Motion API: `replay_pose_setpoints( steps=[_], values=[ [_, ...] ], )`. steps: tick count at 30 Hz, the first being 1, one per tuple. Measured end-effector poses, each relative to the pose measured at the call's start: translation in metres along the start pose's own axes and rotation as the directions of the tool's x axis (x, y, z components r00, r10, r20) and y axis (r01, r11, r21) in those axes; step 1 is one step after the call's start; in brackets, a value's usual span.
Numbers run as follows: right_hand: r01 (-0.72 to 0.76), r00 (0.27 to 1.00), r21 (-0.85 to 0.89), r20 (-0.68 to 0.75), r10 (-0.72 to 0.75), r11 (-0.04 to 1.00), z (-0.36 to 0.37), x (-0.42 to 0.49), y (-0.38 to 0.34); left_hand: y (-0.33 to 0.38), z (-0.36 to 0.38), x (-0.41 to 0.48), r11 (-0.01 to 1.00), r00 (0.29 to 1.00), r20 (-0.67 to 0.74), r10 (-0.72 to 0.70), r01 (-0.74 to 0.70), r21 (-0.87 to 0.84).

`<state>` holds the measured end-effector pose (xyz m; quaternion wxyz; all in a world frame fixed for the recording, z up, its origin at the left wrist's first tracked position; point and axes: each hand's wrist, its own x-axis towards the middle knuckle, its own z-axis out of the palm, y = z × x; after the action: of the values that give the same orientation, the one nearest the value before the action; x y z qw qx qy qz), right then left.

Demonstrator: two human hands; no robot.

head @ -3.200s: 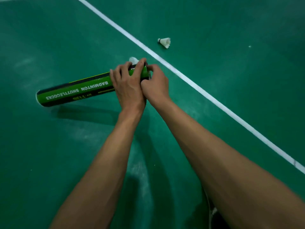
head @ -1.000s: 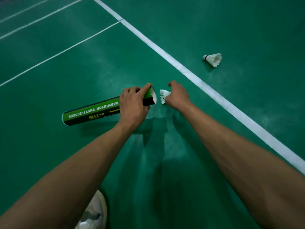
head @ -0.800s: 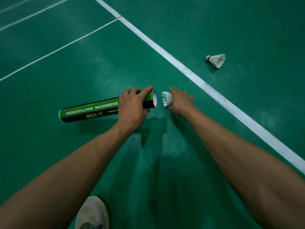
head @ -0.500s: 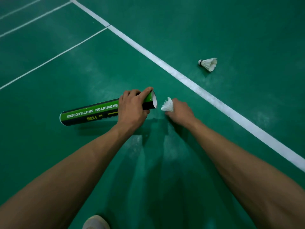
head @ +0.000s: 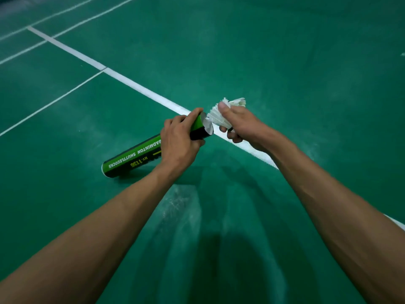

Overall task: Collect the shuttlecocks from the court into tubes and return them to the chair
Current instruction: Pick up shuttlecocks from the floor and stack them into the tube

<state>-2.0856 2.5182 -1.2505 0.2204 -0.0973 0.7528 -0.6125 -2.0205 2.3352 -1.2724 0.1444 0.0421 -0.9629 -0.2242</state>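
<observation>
A green and black shuttlecock tube (head: 135, 156) slants over the court floor, its closed end down at the left. My left hand (head: 179, 139) grips it just below the open mouth. My right hand (head: 243, 123) holds a white feather shuttlecock (head: 215, 118) between thumb and fingers, right beside the tube's mouth. The feathers of a second shuttlecock (head: 237, 102) show just beyond my thumb. I cannot tell whether it lies on the floor or is in my hand.
The floor is green court surface (head: 306, 62). A wide white line (head: 140, 89) runs diagonally under my hands, and thinner lines (head: 50, 103) branch off at the left. The chair is out of view.
My right hand has lifted its shuttlecock and turned it, and it now sits at the tube's mouth. The view has moved forward, so the far shuttlecock now sits right behind my right hand.
</observation>
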Motion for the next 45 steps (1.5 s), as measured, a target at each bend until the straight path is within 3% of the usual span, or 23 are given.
replay_pose_setpoints(
  steps=[4,9,14,18,21,25,29,32,34,41,45],
  values=[
    [0.064,0.997,-0.186,-0.025,-0.070,0.980,-0.008,-0.007,-0.001,0.011,0.003,0.014,0.995,0.997,-0.014,0.075,-0.075,-0.067],
    [0.085,0.981,-0.277,-0.147,-0.129,0.957,-0.014,-0.010,-0.010,0.021,0.007,0.027,0.977,0.988,-0.017,0.157,-0.157,-0.146],
    [0.090,0.951,-0.550,-0.200,-0.235,0.830,-0.013,-0.023,-0.006,0.027,0.012,0.028,0.959,0.978,-0.041,0.206,-0.210,-0.189],
    [0.135,0.880,-0.661,-0.262,-0.396,0.738,-0.010,-0.035,-0.003,0.033,0.016,0.024,0.948,0.975,-0.031,0.220,-0.222,-0.228],
    [0.113,0.914,-0.713,-0.199,-0.354,0.692,-0.015,-0.043,-0.014,0.037,0.016,0.020,0.933,0.968,-0.032,0.249,-0.249,-0.260],
    [0.027,0.985,-0.855,-0.066,-0.159,0.518,-0.024,-0.057,-0.045,0.047,0.014,0.013,0.919,0.955,-0.033,0.294,-0.292,-0.266],
    [-0.021,0.979,-0.764,-0.148,-0.143,0.645,-0.043,-0.074,-0.069,0.062,0.005,0.019,0.909,0.955,-0.054,0.290,-0.293,-0.298],
    [0.018,0.946,-0.528,-0.265,-0.185,0.849,-0.061,-0.083,-0.075,0.066,-0.005,0.026,0.915,0.952,-0.055,0.302,-0.305,-0.265],
    [0.076,0.929,-0.434,-0.297,-0.222,0.898,-0.065,-0.087,-0.075,0.067,-0.011,0.027,0.915,0.945,-0.053,0.323,-0.326,-0.239],
    [0.091,0.937,-0.721,-0.171,-0.304,0.687,-0.048,-0.090,-0.080,0.074,-0.027,0.025,0.923,0.935,-0.074,0.347,-0.355,-0.147],
    [0.066,0.952,-0.872,-0.091,-0.293,0.485,-0.058,-0.084,-0.098,0.072,-0.034,0.025,0.926,0.929,-0.067,0.363,-0.368,-0.083]
  ],
)
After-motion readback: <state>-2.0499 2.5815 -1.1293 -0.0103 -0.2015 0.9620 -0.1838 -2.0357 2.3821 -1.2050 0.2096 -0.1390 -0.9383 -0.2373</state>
